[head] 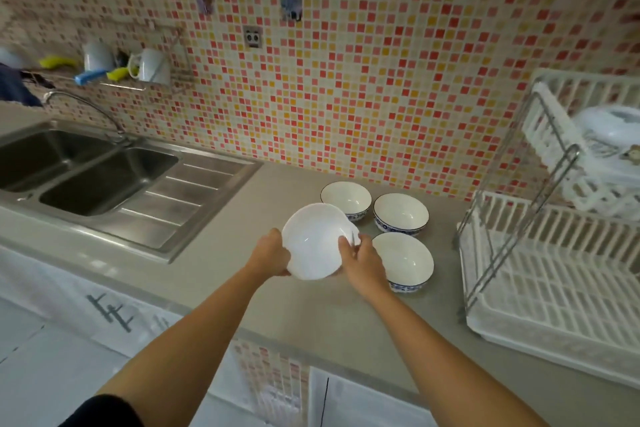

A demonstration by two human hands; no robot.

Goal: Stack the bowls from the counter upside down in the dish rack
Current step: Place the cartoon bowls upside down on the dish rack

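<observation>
Both hands hold one white bowl (313, 241) above the counter, tilted so its inside faces me. My left hand (272, 253) grips its left rim and my right hand (363, 262) grips its right rim. Three more white bowls with blue patterned bases stand upright on the counter to the right: one at the back left (346, 196), one at the back right (401, 213), and a near one (410, 260) partly behind my right hand. The white two-tier dish rack (554, 274) stands at the right edge; its lower tray holds nothing that I can see.
A double steel sink (86, 177) with a drainboard and tap lies at the left. The rack's upper tier holds white plates or lids (609, 125). A wall shelf (114, 74) with cups and sponges hangs above the sink. The grey counter's front edge (207, 308) runs diagonally below my arms.
</observation>
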